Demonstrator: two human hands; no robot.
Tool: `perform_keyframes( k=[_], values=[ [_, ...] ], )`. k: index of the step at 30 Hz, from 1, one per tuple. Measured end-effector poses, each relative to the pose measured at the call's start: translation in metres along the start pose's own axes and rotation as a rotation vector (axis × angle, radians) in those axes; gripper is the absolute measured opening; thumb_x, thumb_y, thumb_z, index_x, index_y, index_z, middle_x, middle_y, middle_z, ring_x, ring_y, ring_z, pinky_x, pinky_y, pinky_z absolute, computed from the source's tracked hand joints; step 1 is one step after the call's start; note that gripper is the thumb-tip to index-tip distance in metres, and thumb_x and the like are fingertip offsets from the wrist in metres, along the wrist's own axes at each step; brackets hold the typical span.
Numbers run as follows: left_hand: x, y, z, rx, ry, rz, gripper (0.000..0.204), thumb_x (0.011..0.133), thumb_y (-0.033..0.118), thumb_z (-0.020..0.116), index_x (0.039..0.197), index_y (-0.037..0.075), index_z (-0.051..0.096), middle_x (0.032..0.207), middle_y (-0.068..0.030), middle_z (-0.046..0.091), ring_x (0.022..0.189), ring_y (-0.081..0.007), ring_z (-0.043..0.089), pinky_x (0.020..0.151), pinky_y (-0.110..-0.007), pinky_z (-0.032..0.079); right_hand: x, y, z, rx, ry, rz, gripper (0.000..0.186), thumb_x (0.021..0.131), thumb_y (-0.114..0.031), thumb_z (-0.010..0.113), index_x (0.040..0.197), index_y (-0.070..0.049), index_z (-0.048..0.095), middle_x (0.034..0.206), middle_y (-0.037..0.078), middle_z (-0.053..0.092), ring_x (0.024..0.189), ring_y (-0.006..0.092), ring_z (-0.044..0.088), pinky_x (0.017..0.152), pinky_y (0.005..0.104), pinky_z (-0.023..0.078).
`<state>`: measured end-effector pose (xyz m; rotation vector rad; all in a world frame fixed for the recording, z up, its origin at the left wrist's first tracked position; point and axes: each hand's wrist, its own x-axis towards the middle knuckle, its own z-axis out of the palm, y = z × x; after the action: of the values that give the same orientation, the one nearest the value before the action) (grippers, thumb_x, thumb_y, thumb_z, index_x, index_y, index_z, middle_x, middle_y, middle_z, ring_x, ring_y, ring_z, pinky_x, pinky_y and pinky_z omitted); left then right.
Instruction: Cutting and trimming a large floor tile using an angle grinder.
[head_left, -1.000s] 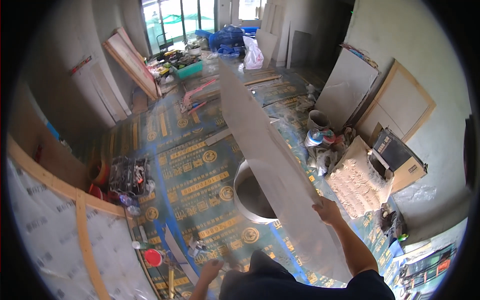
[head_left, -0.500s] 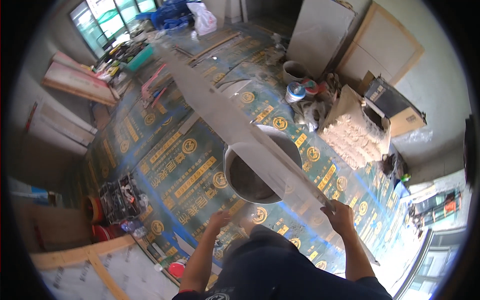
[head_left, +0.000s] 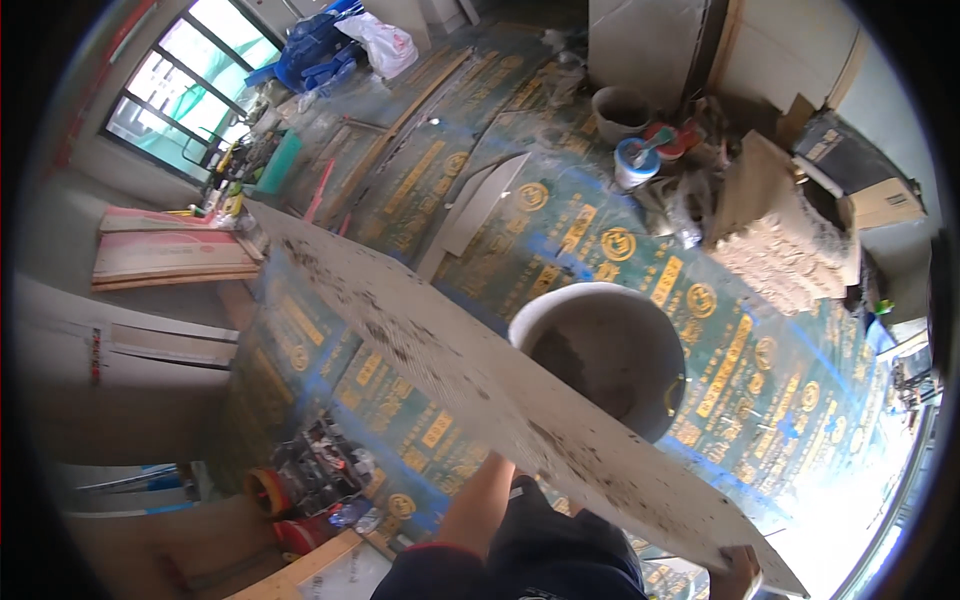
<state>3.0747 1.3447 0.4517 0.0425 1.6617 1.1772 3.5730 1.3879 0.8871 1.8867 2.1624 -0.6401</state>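
Observation:
A long light-grey board slants across the middle, its broad face spotted with dark smears and partly marked with fine ridges. Near its lower right end my right hand is closed on the edge. My left forearm reaches up to the board's near side, but the hand itself is hidden behind it, so its fingers cannot be seen. Just beyond the board stands a large round grey tub with a dark damp patch inside; the board covers part of its rim.
Green printed floor covering spreads around. Beyond the tub are a grey bucket, a white-and-blue pail and a torn paper sack. Pale offcuts lie on the floor. A black crate stands left; pink-faced panels lean by the wall.
The board has turned to show its smeared broad face and lies nearer my body. My left hand, free and visible before, has gone behind it. My right hand remains on its edge, lower in view.

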Motion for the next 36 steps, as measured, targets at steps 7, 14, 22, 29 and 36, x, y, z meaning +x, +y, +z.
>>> perform_keyframes(
  k=[7,14,22,29,36],
  values=[
    [-0.044,0.361,-0.203,1.044,1.173,1.293,0.042,0.105,0.024,0.051,0.142,0.004,0.055,0.148,-0.0202,0.053,0.135,-0.0375,0.052,0.118,-0.049,0.036,-0.018,0.001,0.033,0.192,0.321,-0.102,0.02,0.092,-0.011,0.068,0.107,0.001,0.071,0.101,0.017,0.07,0.094,0.0287,0.067,0.088,0.0382,0.056],
    [-0.144,0.589,-0.098,1.702,-0.049,1.218,0.036,0.102,0.023,0.045,0.084,0.007,0.072,0.078,-0.0138,0.065,0.084,-0.0393,0.061,0.085,-0.046,0.047,0.005,-0.047,0.019,0.132,0.5,0.072,0.021,0.073,-0.002,0.078,0.09,-0.002,0.066,0.092,0.018,0.068,0.084,0.0355,0.068,0.077,0.0416,0.054],
    [-0.093,0.575,-0.081,1.252,0.055,1.523,0.033,0.097,0.015,0.044,0.066,0.005,0.05,0.067,-0.0127,0.053,0.068,-0.035,0.054,0.072,-0.045,0.041,0.022,-0.05,-0.01,0.14,0.338,0.178,0.025,0.066,0.002,0.075,0.088,-0.004,0.066,0.085,0.015,0.067,0.08,0.0353,0.069,0.073,0.0391,0.054],
    [-0.092,0.579,-0.088,1.242,0.089,1.425,0.034,0.1,0.014,0.042,0.068,0.004,0.049,0.068,-0.0149,0.049,0.069,-0.0365,0.051,0.076,-0.046,0.04,0.034,-0.068,-0.025,0.125,0.286,0.248,0.025,0.066,0.002,0.074,0.089,-0.005,0.067,0.085,0.013,0.07,0.082,0.0324,0.072,0.072,0.0374,0.055],
    [-0.086,0.596,-0.096,0.759,0.163,0.803,0.041,0.105,0.039,0.058,0.076,0.01,0.06,0.073,0.0056,0.054,0.067,-0.006,0.045,0.061,-0.028,0.034,0.023,-0.047,-0.015,0.19,0.336,0.137,0.023,0.068,0.001,0.071,0.089,-0.003,0.063,0.084,0.014,0.065,0.08,0.0328,0.067,0.073,0.0376,0.052]
  ],
)
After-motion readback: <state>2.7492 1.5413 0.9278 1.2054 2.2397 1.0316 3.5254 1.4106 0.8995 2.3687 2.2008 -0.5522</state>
